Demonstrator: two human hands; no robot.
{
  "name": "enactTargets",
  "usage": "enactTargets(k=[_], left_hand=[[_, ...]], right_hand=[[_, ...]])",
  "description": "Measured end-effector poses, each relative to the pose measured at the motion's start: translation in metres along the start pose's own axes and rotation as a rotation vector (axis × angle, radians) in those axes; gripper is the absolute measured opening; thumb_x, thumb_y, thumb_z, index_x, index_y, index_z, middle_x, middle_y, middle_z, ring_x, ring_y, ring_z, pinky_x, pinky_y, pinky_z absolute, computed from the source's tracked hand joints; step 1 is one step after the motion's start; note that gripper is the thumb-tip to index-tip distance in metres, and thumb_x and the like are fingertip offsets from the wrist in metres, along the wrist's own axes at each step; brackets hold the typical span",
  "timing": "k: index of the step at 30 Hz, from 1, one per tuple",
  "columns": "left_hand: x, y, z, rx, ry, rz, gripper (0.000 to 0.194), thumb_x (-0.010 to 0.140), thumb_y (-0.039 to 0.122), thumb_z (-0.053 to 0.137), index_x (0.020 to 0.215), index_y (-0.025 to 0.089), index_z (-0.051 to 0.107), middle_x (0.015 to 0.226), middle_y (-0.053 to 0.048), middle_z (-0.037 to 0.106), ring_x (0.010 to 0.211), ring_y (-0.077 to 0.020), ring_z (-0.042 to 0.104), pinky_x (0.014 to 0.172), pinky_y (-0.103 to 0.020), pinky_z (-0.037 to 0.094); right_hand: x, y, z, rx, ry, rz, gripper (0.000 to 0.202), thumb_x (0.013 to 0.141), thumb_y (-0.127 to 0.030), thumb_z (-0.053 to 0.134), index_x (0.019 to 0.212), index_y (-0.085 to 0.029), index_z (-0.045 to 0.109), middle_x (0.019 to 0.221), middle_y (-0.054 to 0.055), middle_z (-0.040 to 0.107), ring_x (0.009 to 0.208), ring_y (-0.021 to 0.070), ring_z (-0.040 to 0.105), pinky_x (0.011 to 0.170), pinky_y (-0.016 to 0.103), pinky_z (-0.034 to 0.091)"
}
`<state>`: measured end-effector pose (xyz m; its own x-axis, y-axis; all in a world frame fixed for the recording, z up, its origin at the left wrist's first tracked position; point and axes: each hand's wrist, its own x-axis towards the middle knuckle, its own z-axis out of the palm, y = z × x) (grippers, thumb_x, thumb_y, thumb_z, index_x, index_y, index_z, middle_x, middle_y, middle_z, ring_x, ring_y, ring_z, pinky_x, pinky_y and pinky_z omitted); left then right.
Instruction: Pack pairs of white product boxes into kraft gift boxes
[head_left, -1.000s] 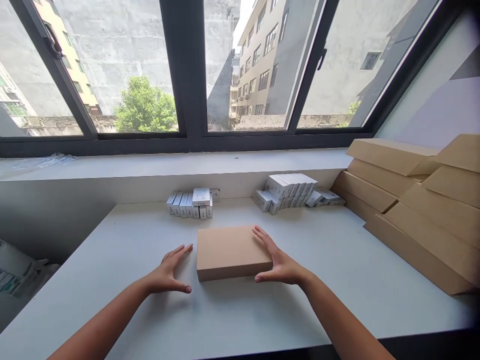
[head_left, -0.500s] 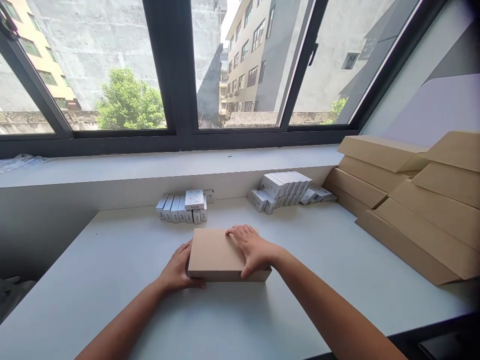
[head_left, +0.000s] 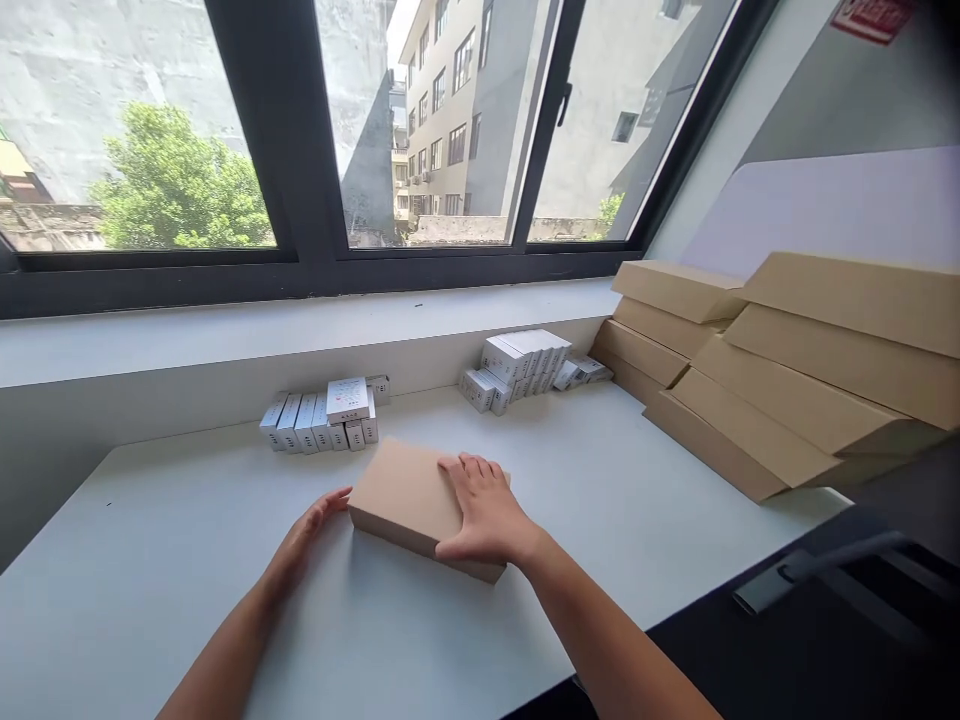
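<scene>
A closed brown cardboard box (head_left: 409,492) is in front of me over the white table, turned at an angle. My right hand (head_left: 484,510) grips its right part, with the fingers spread over the top and the thumb against the near side. At the box's left corner is my left hand (head_left: 311,530), its fingers stretched out and holding nothing. Whether those fingertips still touch the corner I cannot tell. The box's far side and underside are hidden.
Small white printed boxes stand in a row (head_left: 311,425) at the back left and in a stack (head_left: 525,365) at the back middle. Larger brown cardboard boxes (head_left: 795,380) are piled on the right. Behind the white table (head_left: 187,560) runs a window sill (head_left: 300,328).
The box has turned clockwise, its right end nearer to me, with my right hand on it. My left hand has let go and drawn back a little. The view has swung right.
</scene>
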<state>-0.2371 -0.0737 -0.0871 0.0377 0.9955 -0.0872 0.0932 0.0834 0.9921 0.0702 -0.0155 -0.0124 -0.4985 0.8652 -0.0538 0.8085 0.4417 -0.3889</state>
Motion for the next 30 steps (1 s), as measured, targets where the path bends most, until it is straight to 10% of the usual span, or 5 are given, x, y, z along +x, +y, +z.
enactTargets(k=[19,30], left_hand=[[0.012,-0.006,-0.017,0.253,-0.003,-0.048,0.072,0.088,0.08,0.033,0.131,0.032,0.066,0.134,-0.005,0.07,0.139,-0.0339,0.051,0.121,-0.058,0.032],[0.002,0.005,-0.002,0.299,0.02,-0.114,0.059,0.089,0.068,0.051,0.136,0.034,0.06,0.14,-0.004,0.065,0.134,-0.0319,0.058,0.098,-0.043,0.058]], right_hand=[[-0.066,0.042,-0.032,-0.015,-0.02,0.461,0.106,0.055,-0.059,0.079,0.144,-0.029,0.03,0.135,0.012,0.041,0.124,0.0356,0.038,0.106,0.047,0.029],[-0.079,0.1,-0.047,-0.069,0.116,0.821,0.105,0.066,-0.066,0.065,0.151,-0.016,0.027,0.137,0.021,0.045,0.129,0.0412,0.041,0.105,0.053,0.032]])
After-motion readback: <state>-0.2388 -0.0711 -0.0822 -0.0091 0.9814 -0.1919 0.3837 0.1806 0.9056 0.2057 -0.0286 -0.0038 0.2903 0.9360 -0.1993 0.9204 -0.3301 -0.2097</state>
